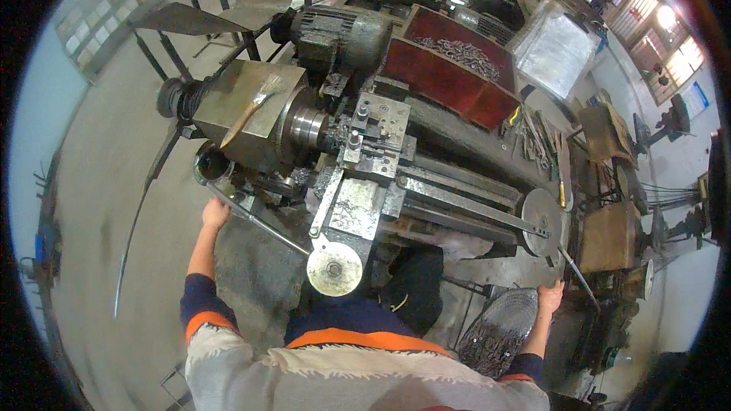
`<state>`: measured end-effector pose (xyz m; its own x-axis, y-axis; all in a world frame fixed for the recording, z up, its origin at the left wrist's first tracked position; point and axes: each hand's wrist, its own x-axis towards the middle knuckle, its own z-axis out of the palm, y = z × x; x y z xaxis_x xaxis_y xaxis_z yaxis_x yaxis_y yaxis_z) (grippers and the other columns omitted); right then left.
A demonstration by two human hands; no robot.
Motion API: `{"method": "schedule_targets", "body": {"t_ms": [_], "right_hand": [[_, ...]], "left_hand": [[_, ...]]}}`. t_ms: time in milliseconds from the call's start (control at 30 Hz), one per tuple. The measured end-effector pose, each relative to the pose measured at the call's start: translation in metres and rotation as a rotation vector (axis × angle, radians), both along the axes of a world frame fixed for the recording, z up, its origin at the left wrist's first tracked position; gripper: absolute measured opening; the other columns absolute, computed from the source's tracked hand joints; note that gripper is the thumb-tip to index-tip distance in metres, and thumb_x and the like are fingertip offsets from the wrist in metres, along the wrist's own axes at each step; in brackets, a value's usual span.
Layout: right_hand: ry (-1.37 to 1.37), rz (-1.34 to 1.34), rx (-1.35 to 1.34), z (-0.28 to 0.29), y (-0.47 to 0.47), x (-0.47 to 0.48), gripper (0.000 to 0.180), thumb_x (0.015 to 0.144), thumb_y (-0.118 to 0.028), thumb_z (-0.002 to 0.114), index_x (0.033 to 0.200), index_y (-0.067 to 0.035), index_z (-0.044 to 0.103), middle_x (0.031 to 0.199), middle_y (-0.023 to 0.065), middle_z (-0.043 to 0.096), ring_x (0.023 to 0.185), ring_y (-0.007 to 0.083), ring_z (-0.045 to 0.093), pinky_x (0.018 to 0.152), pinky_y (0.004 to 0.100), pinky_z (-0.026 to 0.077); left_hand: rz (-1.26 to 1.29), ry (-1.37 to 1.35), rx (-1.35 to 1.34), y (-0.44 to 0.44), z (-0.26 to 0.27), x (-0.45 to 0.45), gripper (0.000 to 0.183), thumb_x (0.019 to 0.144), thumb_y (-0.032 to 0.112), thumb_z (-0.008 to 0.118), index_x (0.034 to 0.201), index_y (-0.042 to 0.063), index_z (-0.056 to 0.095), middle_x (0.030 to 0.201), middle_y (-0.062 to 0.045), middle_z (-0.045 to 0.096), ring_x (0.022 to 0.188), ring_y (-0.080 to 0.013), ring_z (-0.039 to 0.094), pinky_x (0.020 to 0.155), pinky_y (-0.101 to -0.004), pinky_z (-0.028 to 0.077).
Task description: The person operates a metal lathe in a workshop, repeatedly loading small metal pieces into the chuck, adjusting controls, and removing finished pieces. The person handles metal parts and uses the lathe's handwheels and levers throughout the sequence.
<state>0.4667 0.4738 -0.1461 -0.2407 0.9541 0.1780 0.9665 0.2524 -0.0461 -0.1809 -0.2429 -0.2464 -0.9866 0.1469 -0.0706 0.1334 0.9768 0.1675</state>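
In front of me stands a small metal lathe, its headstock at the left and tool slide at the middle. My left hand is at the far end of a steel lever rod, which runs to a round disc near my waist. Its fingers are too small to make out, so the grip is unclear. To the right, my right hand is beside a mesh basket of small dark metal parts. Another lever rod below a larger disc passes close to its fingers; contact cannot be told.
A brush lies on the headstock, with an electric motor behind. The dark red tray holds small metal parts. Several hand tools lie at the bed's right end. A long rod juts out leftward.
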Motion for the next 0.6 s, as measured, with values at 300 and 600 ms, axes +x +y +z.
{"method": "schedule_targets", "body": {"t_ms": [300, 600], "right_hand": [[0.186, 0.032, -0.153, 0.031, -0.062, -0.047, 0.041, 0.057, -0.018, 0.059, 0.093, 0.001, 0.067, 0.090, 0.0222, 0.064, 0.090, 0.0323, 0.061, 0.083, 0.0347, 0.046], [0.336, 0.288, -0.129, 0.109, -0.050, -0.132, 0.037, 0.060, -0.013, 0.061, 0.096, -0.004, 0.067, 0.093, 0.0185, 0.065, 0.090, 0.0291, 0.063, 0.082, 0.0343, 0.047]], "left_hand": [[0.185, 0.299, 0.208, 0.057, -0.069, 0.019, 0.041, 0.080, 0.038, 0.059, 0.088, -0.002, 0.062, 0.080, -0.021, 0.064, 0.075, -0.0362, 0.062, 0.067, -0.0413, 0.048], [-0.017, -0.167, -0.049, 0.030, -0.004, 0.009, 0.025, 0.074, 0.026, 0.061, 0.084, 0.004, 0.064, 0.091, -0.019, 0.064, 0.088, -0.0347, 0.061, 0.078, -0.0428, 0.048]]}}
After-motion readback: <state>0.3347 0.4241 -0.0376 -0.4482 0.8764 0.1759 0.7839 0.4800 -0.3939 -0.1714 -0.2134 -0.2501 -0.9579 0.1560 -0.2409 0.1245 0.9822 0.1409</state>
